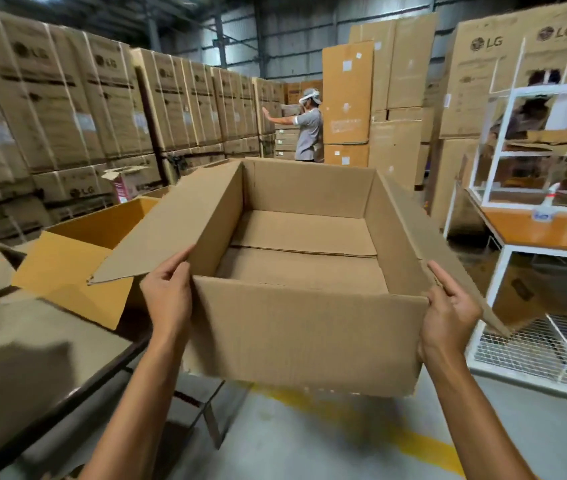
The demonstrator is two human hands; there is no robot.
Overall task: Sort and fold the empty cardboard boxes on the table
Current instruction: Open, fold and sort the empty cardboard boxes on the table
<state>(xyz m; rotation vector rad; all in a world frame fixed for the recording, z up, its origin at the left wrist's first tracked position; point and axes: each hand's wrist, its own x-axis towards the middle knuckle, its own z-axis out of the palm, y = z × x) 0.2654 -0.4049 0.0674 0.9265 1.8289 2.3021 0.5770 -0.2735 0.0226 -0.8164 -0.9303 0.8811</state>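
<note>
1. Lower left of the frame: the table (50,358) carries a yellower open carton (77,271) with its flaps spread, apparently waiting its turn.
2. Left of centre: the left hand (167,292) has its grip clamped on the near left corner of the large cardboard box (303,337), thumb up at the rim beside the side flap.
3. Centre: that box hangs clear of the table, above the floor, mouth up. Its top flaps are splayed and its bottom flaps closed. Holding both near corners likely keeps it level for turning and flattening.
4. Right of centre: the right hand (448,313) has its grip clamped on the near right corner. Its fingers seem to lie along the right flap, though blur makes this uncertain.
5. Far right: a white rack (517,251) stands apart.
</note>
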